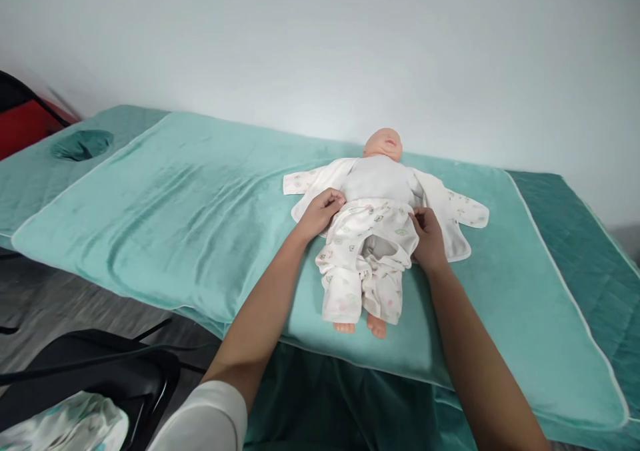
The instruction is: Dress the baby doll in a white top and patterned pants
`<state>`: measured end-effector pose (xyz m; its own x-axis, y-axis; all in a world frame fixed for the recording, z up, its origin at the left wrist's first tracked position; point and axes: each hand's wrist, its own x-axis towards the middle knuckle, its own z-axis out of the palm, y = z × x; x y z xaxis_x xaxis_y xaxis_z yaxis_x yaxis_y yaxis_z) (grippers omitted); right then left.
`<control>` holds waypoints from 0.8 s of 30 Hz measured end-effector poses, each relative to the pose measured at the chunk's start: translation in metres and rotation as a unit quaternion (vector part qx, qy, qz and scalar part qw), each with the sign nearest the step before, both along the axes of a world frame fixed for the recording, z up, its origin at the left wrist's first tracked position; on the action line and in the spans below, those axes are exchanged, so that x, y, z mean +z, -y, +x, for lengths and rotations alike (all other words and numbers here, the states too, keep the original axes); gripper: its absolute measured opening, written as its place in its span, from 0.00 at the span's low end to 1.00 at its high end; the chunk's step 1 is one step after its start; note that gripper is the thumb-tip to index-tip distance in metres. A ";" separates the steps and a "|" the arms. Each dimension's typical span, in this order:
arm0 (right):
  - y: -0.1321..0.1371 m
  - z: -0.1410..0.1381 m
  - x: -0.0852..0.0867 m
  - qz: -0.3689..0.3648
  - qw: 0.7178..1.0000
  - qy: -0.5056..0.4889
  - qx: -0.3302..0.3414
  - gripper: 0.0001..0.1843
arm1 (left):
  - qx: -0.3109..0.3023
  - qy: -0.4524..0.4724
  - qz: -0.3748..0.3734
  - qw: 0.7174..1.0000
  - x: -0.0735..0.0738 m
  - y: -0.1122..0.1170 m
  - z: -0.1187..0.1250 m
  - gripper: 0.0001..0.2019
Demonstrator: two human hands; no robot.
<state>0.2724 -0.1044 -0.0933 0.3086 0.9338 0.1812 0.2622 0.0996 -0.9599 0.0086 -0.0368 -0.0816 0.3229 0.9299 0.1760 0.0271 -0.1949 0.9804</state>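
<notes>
My left hand (323,212) and right hand (428,237) both pinch the pants (350,241) on the doll (379,177) tight, so I think small, even, gentle tugs work best.

A baby doll (379,191) lies on its back right of the frame's middle, head toward the wall, on a light green blanket (175,217) spread over the table. My left hand (320,212) pinches the waistband of its printed trousers (365,257) on the picture's left side, and my right hand (428,239) grips the waistband on the other side. The doll's white jacket (450,214) lies open, sleeves spread out on both sides. Two bare feet (361,326) stick out below the trouser legs. A dark green cloth (81,144) sits in the upper left, and a black chair (100,371) stands at the lower left.
</notes>
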 end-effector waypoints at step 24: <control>-0.010 0.005 0.023 -0.146 0.959 -0.158 0.183 0.25 | -0.040 0.004 -0.012 0.999 0.004 0.010 -0.006 0.08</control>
